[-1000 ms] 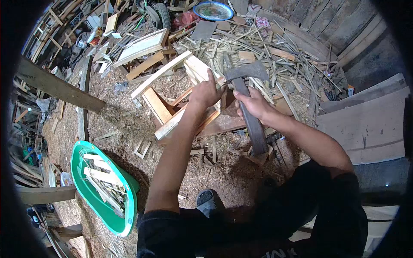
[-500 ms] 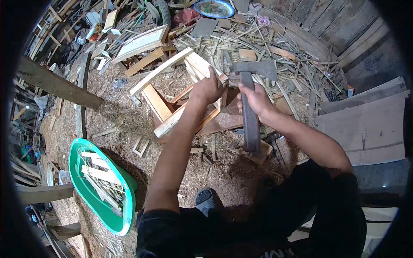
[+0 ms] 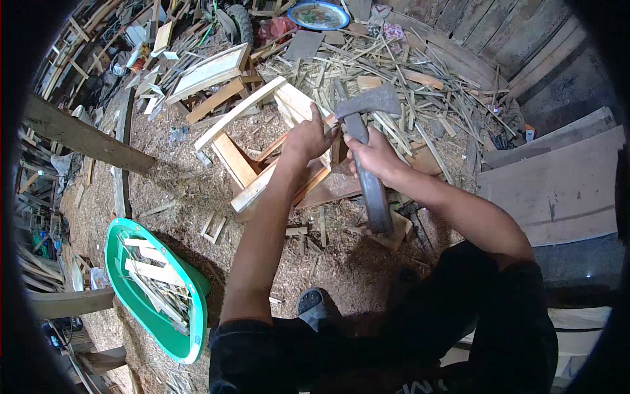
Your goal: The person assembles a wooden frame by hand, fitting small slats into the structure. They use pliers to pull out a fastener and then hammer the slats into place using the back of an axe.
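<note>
A wooden frame (image 3: 233, 161), like a small stool on its side, lies in front of me. My left hand (image 3: 307, 139) grips its right end, fingers wrapped on the wood with the index finger stretched along it. My right hand (image 3: 375, 156) is closed around the thick handle of a hatchet (image 3: 373, 190), near its head. The metal head touches or nearly touches the frame's right end, beside my left fingers; the exact contact is hard to make out. A brown board lies under the frame.
A green tub (image 3: 197, 308) with wood offcuts stands at the lower left. A wooden post (image 3: 92, 136) slants in from the left. Behind the frame lie another wooden piece (image 3: 210, 72), heaped wood strips (image 3: 420, 98) and a blue-rimmed tray (image 3: 346, 18). Cardboard (image 3: 558, 190) is at the right.
The hatchet and my right hand have moved left towards the frame's right end, and the head has tilted. My left hand still holds the frame.
</note>
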A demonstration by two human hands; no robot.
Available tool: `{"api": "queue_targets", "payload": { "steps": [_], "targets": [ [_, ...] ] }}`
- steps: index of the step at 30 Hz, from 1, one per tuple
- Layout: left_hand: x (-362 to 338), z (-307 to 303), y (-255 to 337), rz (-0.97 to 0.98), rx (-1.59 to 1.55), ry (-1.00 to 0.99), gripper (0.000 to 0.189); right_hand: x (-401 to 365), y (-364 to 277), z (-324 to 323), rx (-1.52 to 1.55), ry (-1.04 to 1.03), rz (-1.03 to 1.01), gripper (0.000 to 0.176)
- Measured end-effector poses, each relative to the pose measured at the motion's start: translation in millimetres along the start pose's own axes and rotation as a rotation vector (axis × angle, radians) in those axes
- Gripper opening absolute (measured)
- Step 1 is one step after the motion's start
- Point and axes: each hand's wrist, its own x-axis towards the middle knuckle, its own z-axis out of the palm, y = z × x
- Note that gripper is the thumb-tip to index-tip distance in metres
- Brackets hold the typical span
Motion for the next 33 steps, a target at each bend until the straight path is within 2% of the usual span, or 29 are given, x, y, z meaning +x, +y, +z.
{"api": "queue_targets", "payload": {
  "steps": [4,5,8,14,16,18,20,23,26,29,32,33],
  "targets": [
    [0.0,0.7,-0.8,0.022,-0.046,0.045,0.093,0.0,0.9,-20.5,-0.51,0.085,-0.219,0.032],
    [1.3,1.4,-1.3,0.024,-0.04,0.051,0.093,2.9,6.5,-20.6,-0.739,0.215,-0.603,0.036],
    [1.6,2.3,-2.5,0.029,-0.02,0.055,0.093,-2.1,12.6,-32.3,-0.785,0.042,-0.542,0.038],
    [3.8,1.0,-4.6,0.016,-0.002,-0.028,0.102,8.6,26.6,-41.0,-0.96,-0.02,-0.793,0.051],
    [4.3,2.5,-4.6,0.015,-0.014,-0.028,0.102,12.9,25.6,-46.2,-1.113,0.042,-0.917,0.052],
    [3.1,2.0,-3.6,0.019,-0.026,-0.011,0.101,11.4,18.2,-46.5,-1.16,0.052,-0.892,0.053],
    [3.9,2.2,-5.9,0.034,-0.014,-0.003,0.101,9.1,11.5,-47.1,-1.094,0.012,-0.715,0.054],
    [6.2,5.3,-9.5,0.048,-0.01,-0.016,0.1,19.5,19.5,-56.6,-1.12,-0.027,-0.885,0.053],
    [10.1,4.0,-6.7,0.052,-0.043,0.0,0.098,41.8,33.0,-65.0,-1.252,0.037,-1.381,0.051],
    [7.0,8.3,-11.5,0.059,-0.036,0.05,0.094,23.9,16.6,-59.5,-0.764,0.098,-0.737,0.047],
    [8.3,7.5,-7.0,0.055,-0.041,0.04,0.094,19.8,1.2,-60.5,-0.764,0.12,-0.591,0.05],
    [8.2,6.3,-6.3,0.055,-0.032,0.038,0.094,22.6,2.9,-61.7,-0.776,0.122,-0.583,0.055]
  ]
}}
